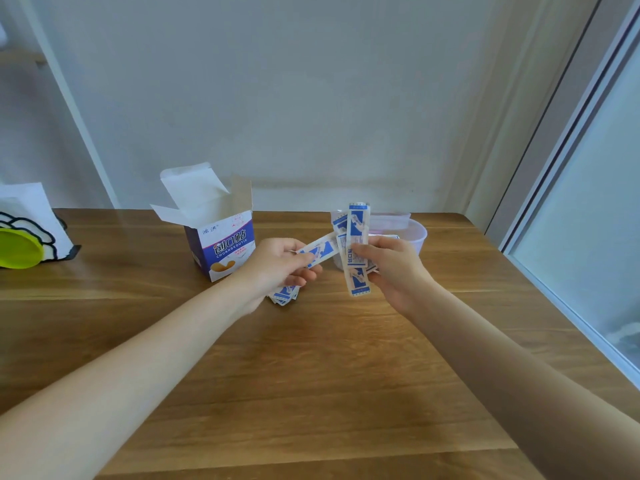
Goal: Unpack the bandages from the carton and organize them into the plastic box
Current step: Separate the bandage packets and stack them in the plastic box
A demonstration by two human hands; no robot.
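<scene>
**A:** ok so what's on the far left of the worktop (311, 358)?

**B:** a lime-green round lid (19, 248) sitting against a white bag with a black cartoon outline (38, 216). Further right is the bandage carton (221, 242), blue and white, standing upright with its top flaps wide open.

**A:** and the hands?

**B:** left hand (277, 263) is just right of the carton. Its fingers (304, 271) are curled and the thumb pinches one wrapped bandage strip (317, 250), which slants up toward the other hand. A small pile of more bandages (284, 295) pokes out from under that hand, can't tell if it's lying on the wood or held.

**A:** right side?

**B:** right hand (391, 268) grips a bunch of bandages (356, 244), fingers closed round the middle, strips standing roughly upright and fanning a bit.

**A:** where's the plastic box?

**B:** clear plastic box (415, 233), right behind the right hand near the back edge, mostly hidden by the bandages. Can't tell what's inside.
</scene>
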